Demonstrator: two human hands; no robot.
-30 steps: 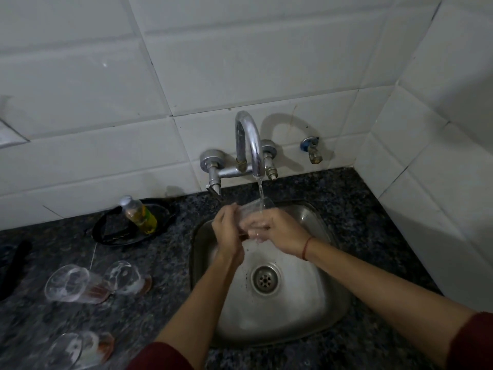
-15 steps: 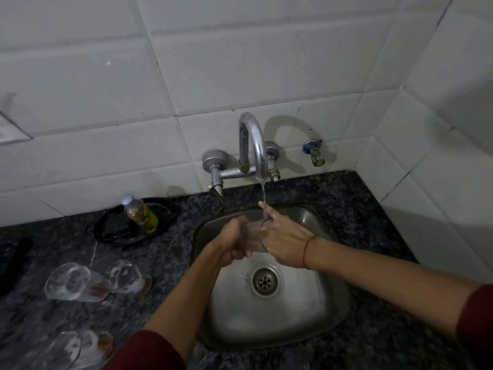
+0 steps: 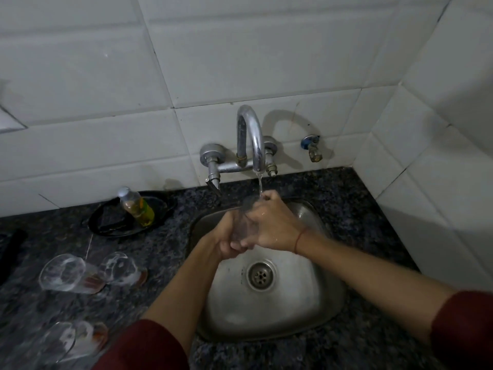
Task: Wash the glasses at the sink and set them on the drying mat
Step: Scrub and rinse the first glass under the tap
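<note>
Currently both hands grip one clear glass (image 3: pixel 244 225) over the sink (image 3: pixel 314 311), under the running tap (image 3: pixel 252 137): left hand (image 3: pixel 226 240) wrapped around its base, right hand (image 3: pixel 272 222) clasping its rim. Three more glasses (image 3: pixel 64 273) lie on the table (image 3: pixel 149 265) at left.

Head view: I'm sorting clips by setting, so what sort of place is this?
Most likely a home kitchen corner: a small steel sink set in a dark speckled stone counter, a wall-mounted tap running against white tiles, and drinking glasses lying on the counter.
</note>
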